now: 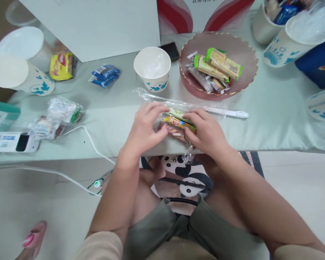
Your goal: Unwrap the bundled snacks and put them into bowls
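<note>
A clear plastic bag of wrapped snack bars (178, 123) lies at the front of the cloth-covered table, with green, yellow and reddish-brown wrappers showing. From its left side my left hand (147, 126) grips the bag, thumb on the near edge and fingers over the far edge. My right hand (206, 130) has its fingers curled over the bag's right end. A crumpled plastic end hangs over the table edge below. Just beyond my hands lies a white stick-like tool (229, 112), partly under loose clear film. A white paper cup (152, 70) stands farther back.
A pink scalloped bowl (185, 81) holds several wrapped bars. Blue packets (105, 75), a yellow packet (61, 66), bagged snacks (65, 110) and a white handheld device (13, 142) lie left. Paper cups (280, 54) stand right. A white cable (93, 144) runs off the front edge.
</note>
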Demonstrator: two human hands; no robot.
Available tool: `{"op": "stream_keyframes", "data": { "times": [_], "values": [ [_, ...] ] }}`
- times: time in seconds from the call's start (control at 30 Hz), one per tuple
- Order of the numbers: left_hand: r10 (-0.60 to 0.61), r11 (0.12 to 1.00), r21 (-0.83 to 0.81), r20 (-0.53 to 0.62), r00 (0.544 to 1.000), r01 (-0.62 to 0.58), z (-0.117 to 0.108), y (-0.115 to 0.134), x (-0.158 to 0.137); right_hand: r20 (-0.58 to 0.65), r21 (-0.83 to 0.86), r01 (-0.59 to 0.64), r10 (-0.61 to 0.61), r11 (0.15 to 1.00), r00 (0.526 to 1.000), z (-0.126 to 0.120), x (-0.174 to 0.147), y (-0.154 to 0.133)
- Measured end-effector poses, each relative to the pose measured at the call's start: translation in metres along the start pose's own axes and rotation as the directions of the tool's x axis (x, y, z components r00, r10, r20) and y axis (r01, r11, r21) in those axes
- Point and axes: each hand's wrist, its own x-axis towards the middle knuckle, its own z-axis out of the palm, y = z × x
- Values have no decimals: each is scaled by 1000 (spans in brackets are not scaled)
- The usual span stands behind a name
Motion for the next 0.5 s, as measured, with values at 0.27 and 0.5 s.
{"op": "stream_keyframes", "data": {
  "times": [0.27,0.5],
  "values": [
    [-97,986,155,258,961,58,-2,-8,-2,126,-100,-70,82,993,989,6,-1,-5],
    [-140,975,199,230,963,94,-7,-19,-8,130,-180,-116,141,977,981,13,-1,-11]
  ]
}}
